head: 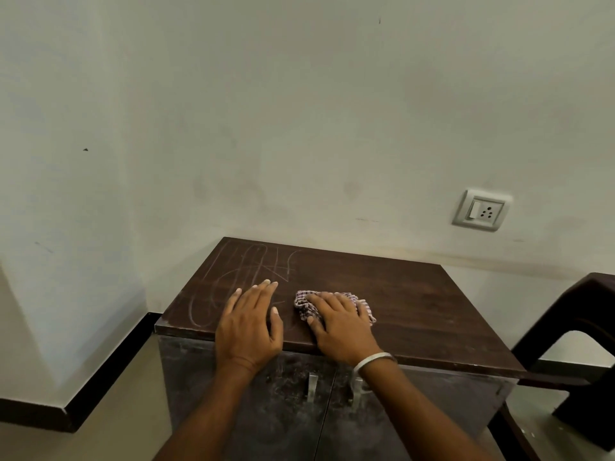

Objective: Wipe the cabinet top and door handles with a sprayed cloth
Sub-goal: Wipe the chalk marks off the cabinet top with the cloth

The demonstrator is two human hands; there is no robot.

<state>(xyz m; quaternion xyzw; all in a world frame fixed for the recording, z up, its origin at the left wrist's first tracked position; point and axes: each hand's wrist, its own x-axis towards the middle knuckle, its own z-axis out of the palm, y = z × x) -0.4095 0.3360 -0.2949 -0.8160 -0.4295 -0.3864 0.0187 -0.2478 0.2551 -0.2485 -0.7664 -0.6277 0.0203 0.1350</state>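
A low cabinet stands against the wall, its dark brown top [416, 304] dusty with finger streaks on the left half. My right hand [339, 322] presses flat on a crumpled pink checked cloth [304, 306] near the front middle of the top. To its left, my left hand [249, 322] rests flat on the bare top with fingers spread, holding nothing. Below the front edge are two dusty doors with metal handles: the left handle [312, 387] shows clearly, and the right handle [355, 389] sits partly behind my right wrist.
A dark plastic chair [579, 331] stands close to the cabinet's right side. A white switch and socket plate [481, 210] is on the wall behind. A black skirting [109, 367] runs along the wall on the left, beside the floor.
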